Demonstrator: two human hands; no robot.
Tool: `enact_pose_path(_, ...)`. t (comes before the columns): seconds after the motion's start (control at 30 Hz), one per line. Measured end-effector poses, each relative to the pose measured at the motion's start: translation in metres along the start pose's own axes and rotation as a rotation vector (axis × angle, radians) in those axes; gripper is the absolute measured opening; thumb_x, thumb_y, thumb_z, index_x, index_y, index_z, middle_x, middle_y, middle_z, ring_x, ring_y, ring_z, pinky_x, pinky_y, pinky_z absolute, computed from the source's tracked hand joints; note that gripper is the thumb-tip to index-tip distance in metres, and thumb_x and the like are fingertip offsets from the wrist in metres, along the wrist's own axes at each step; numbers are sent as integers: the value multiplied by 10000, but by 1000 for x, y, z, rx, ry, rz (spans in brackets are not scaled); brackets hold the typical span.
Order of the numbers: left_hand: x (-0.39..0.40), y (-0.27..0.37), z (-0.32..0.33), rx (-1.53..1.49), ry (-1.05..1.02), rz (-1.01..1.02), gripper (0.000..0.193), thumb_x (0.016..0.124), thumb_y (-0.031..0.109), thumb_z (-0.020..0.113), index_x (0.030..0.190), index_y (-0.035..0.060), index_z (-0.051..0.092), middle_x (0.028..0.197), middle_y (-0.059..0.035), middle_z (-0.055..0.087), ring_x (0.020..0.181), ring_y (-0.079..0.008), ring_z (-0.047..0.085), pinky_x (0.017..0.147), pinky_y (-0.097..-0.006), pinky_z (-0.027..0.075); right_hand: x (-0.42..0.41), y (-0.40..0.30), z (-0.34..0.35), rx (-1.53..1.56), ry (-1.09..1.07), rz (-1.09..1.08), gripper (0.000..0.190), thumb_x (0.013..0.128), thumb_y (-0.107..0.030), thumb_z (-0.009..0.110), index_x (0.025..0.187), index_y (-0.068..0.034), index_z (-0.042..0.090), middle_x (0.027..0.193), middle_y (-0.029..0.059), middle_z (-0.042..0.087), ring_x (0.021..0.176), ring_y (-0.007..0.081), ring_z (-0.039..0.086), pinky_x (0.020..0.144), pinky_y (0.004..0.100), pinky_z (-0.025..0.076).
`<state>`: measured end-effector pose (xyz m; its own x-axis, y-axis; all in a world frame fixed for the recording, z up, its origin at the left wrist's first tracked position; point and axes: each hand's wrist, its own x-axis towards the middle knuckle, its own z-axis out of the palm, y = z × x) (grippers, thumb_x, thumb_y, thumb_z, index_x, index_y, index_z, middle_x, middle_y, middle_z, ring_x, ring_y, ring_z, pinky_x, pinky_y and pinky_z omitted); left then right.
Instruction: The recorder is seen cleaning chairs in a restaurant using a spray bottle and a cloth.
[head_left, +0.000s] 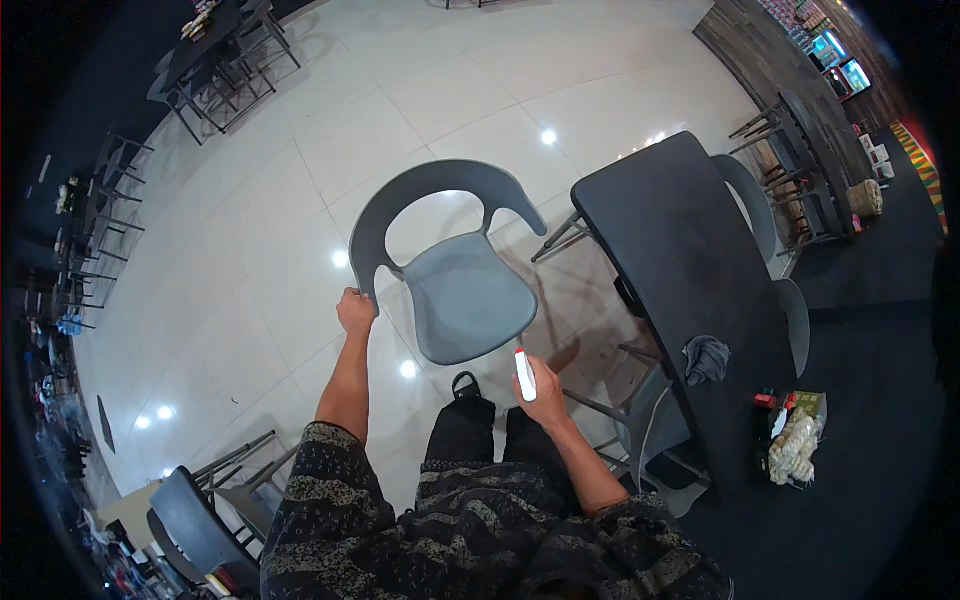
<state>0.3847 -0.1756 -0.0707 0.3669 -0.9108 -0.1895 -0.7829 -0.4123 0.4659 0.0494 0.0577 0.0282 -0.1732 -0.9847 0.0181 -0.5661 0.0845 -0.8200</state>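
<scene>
A grey plastic chair with a curved backrest stands before me on the tiled floor. My left hand grips the left end of its backrest. In my right hand, just below the front of the seat, is a white bottle with a red tip; its exact kind is hard to tell. To the right, a crumpled grey cloth lies on a long dark table.
Grey chairs are tucked at the dark table's sides. A container with packaged items sits at the lower right. Another table with chairs is at lower left. More tables and chairs line the far left and upper right.
</scene>
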Motion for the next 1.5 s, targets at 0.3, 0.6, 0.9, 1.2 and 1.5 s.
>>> enact_pose_path(0.3, -116, -122, 79, -31, -492, -57, 498, 919, 480, 529, 1051, 11, 632, 1173, -228, 623, 1111, -388, 588, 946, -452, 459, -15, -21, 31, -3, -243, -59, 387, 811, -124, 689, 1166, -24, 572, 1008, 200, 637, 922, 387, 633, 808, 416, 514)
enact_pose_path(0.6, -345, -194, 84, -174, -617, -626, 339, 896, 325, 572, 963, 5, 659, 910, -136, 698, 832, -250, 681, 706, -399, 530, -23, -10, 10, 68, -272, -125, 341, 793, -188, 733, 1065, -32, 600, 933, 197, 657, 895, 402, 642, 763, 450, 518)
enact_pose_path(0.9, -426, -182, 63, -439, -544, -846, 362, 922, 354, 573, 1060, 20, 606, 960, -105, 657, 780, -234, 640, 625, -381, 491, -63, 24, -48, 18, -217, -153, 293, 809, -210, 726, 788, -12, 512, 701, 217, 613, 694, 435, 618, 605, 469, 489)
enact_pose_path(1.2, -436, -161, 77, -397, -498, -622, 370, 899, 362, 601, 802, 10, 662, 650, -82, 624, 530, -183, 573, 495, -343, 456, -77, 21, -73, 88, -219, -85, 252, 828, -168, 709, 787, -9, 519, 665, 201, 584, 637, 423, 596, 577, 459, 458)
enact_pose_path(1.5, -420, -171, 60, -423, -483, -654, 344, 899, 330, 584, 746, 30, 657, 623, -64, 614, 515, -177, 567, 471, -337, 442, -77, 5, -42, 76, -400, -178, 279, 821, -227, 707, 805, -2, 543, 684, 214, 595, 664, 436, 598, 599, 468, 463)
